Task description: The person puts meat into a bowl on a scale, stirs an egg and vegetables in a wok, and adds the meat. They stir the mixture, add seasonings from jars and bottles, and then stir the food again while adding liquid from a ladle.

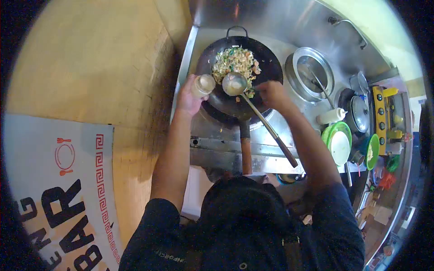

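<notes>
A black wok (267, 56) holds chopped food (235, 61) with green, pale and orange pieces. My left hand (190, 97) is closed round a small jar (204, 85) with pale contents, at the wok's left edge. A metal ladle (234, 84) lies in the wok, and its long handle slants down to the right past the rim. Over the wok's right side is my right hand (273, 95), its fingers drawn together beside the ladle; anything between them is too small to make out. The ladle's handle runs below that hand, apart from it.
Right of the wok stands a metal pot (312, 74) with a utensil. Beyond are a white squeeze bottle (332, 116), green-rimmed bowls (340, 143) and a lidded pan (360, 113). The wok's wooden handle (246, 153) points toward me. A lettered banner (63, 180) is at left.
</notes>
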The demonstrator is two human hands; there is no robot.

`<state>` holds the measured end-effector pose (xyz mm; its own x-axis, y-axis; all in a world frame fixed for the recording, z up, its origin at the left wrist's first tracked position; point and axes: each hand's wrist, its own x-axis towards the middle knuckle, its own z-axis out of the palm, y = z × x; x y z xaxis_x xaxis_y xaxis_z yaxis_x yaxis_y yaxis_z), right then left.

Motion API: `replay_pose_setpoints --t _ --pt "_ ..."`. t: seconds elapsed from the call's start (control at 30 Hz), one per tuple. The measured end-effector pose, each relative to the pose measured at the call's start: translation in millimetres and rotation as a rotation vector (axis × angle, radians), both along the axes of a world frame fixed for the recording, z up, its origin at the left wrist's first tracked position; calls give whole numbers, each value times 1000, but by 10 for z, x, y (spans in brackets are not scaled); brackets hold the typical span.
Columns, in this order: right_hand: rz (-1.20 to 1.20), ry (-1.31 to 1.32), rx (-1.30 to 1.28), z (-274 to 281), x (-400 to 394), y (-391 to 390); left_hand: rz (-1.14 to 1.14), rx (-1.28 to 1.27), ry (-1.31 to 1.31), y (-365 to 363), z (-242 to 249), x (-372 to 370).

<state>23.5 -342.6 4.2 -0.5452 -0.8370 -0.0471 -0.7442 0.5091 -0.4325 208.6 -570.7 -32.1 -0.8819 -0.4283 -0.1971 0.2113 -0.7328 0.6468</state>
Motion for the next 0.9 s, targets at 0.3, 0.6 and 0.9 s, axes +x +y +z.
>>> replay_pose_setpoints --t 0.3,0.6,0.9 --pt "144 234 132 1277 772 -50 -34 -57 8 286 -43 -98" --pt "152 -491 -222 466 353 -91 -46 -177 -135 494 131 -350" --pt "-121 -928 -173 471 215 27 -105 -171 -137 301 -41 -468"
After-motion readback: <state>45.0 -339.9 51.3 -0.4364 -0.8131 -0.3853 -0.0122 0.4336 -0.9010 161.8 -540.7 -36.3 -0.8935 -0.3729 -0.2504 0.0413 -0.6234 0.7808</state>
